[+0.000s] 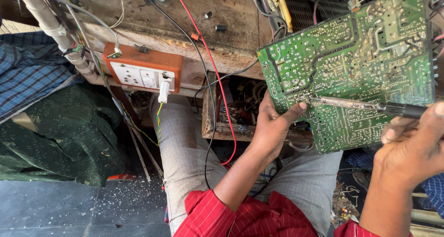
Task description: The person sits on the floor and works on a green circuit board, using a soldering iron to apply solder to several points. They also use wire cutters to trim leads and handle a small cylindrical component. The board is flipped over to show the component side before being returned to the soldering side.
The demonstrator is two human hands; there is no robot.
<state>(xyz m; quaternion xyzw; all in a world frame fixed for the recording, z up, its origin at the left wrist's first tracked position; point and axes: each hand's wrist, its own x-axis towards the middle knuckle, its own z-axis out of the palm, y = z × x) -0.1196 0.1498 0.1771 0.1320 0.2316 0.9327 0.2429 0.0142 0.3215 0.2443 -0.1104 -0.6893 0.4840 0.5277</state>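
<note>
From the head view, nearest were the red striped sleeves [240,218] and the grey-trousered knees beneath them. The right hand [411,147] sat low at the right edge, fingers curled shut around the black handle of a soldering iron [370,106]; its metal shaft ran out leftward from that hand and the tip rested on the solder side of a green circuit board [351,66]. The left hand [273,126] gripped the board's lower left edge, thumb pressed on the face just beside the iron's tip, the other fingers hidden behind. The board was tilted up above both hands, over the lap.

Left of the left hand, a red wire [212,66] and a black wire [200,57] hung down off the worn wooden bench [217,15]. Further left, an orange socket box [142,70] was fixed to the bench front with a white plug in it. Behind the left hand was an open drawer [240,103] of what looked like loose parts, too cluttered to make out.
</note>
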